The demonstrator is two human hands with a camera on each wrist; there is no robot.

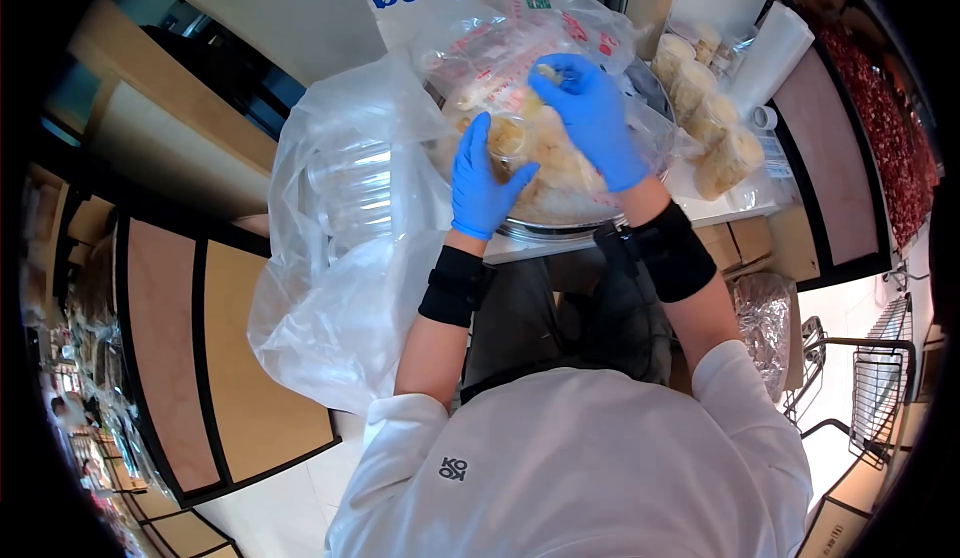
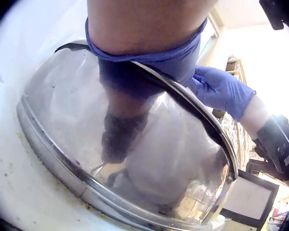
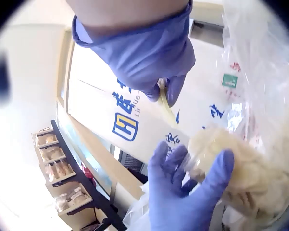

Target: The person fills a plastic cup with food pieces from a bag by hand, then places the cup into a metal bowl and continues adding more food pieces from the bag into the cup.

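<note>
My blue-gloved left hand (image 1: 484,180) grips a clear plastic jar (image 1: 508,140), fingers on one side and thumb on the other. Pale, flat slices show inside the jar, which tilts in the right wrist view. Above and to the right, my blue-gloved right hand (image 1: 592,118) pinches a thin pale-yellow slice (image 3: 167,107) between thumb and fingers. Both hands are over a shiny metal basin (image 2: 53,144), where more pale slices (image 1: 565,173) lie in an open clear bag (image 1: 480,53) with red print. The left fingers are out of sight in the left wrist view.
Several filled jars (image 1: 728,163) stand in a row right of the basin, beside a white plastic roll (image 1: 775,53). On the left, a large clear bag (image 1: 330,338) holds stacked clear containers (image 1: 350,193). A white board (image 1: 300,18) with blue writing stands behind.
</note>
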